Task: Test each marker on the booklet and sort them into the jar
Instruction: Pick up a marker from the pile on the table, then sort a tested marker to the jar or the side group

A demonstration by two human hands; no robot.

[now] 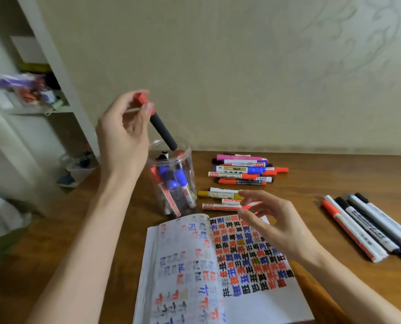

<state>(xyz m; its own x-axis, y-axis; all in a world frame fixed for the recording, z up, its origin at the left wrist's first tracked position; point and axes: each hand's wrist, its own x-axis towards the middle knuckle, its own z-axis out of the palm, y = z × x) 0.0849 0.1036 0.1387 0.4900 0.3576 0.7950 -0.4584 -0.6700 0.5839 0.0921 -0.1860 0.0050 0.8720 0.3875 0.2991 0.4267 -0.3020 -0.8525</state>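
My left hand (122, 129) pinches the red cap end of a black marker (163, 130) whose lower tip dips into the mouth of the clear plastic jar (190, 157). Several red, blue and black markers stand inside that jar. The open booklet (260, 302) lies in front of me, its right page covered with red, blue and black test marks. Above the booklet's top edge hovers my right hand (274, 223), fingers loosely spread, holding nothing. Just beyond its fingertips lie three markers (218, 195) on the table.
A pile of pink, blue and red markers (246, 170) lies behind on the wooden table (335, 174). Several black, grey and red-capped pens (367, 228) lie at the right. A shelf unit (42, 90) stands at the left past the table's edge.
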